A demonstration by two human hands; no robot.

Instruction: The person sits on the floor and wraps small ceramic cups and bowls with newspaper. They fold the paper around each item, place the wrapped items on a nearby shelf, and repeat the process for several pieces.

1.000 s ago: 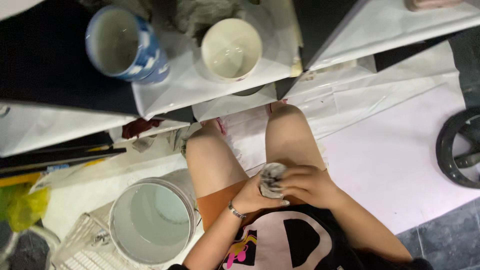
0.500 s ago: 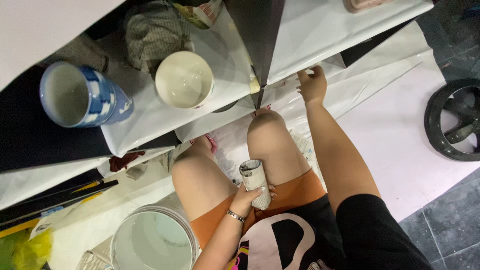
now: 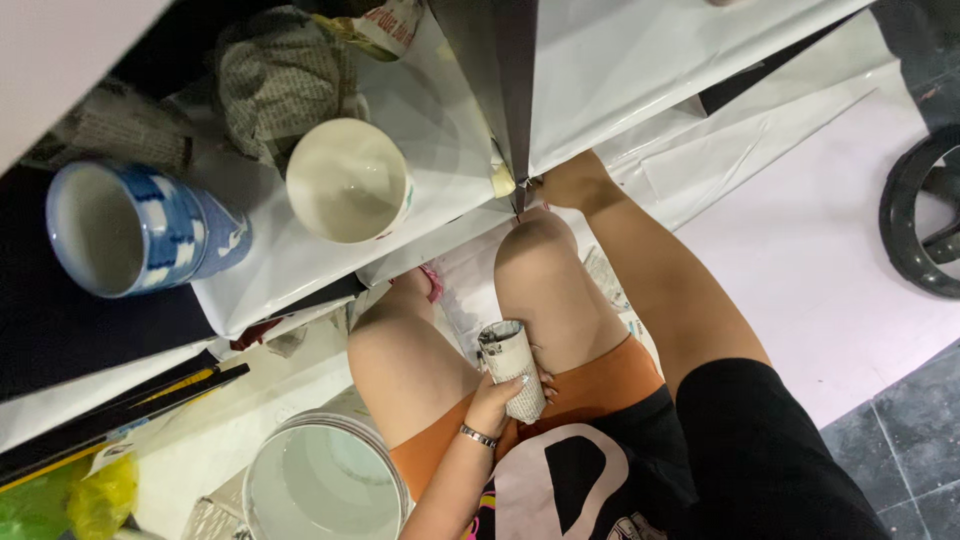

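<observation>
Two cups stand on the white sheeting of the low table. The blue-and-white patterned cup [image 3: 140,235] sits far left, mouth open to view, and nothing shows inside it. To its right the cream cup [image 3: 348,180] is bare inside too, just pale glaze down to the bottom. Behind them lie crumpled wads of newspaper [image 3: 275,80], one touching the cream cup's far rim. Down near the person's left knee stands a white bucket [image 3: 322,480]; its inside looks pale and smooth, and I cannot tell whether it holds any liquid.

The left hand [image 3: 505,390] rests between the thighs, fingers curled tight around a roll of newspaper [image 3: 510,368], which stands nearly upright against the right leg with its open end upward. A thin bracelet [image 3: 478,436] circles that wrist. The right hand [image 3: 568,182] is stretched far forward to the table edge, where the white sheet [image 3: 640,80] meets a dark gap; the fingers are tucked at that edge and mostly hidden, so I cannot tell whether they pinch anything.

A second ago both hands were together at the lap, working the paper between them. Half a second ago the right arm was already out towards the table while the left kept the roll. Now the right hand sits closer in against the table edge, and the roll is in the same spot.
</observation>
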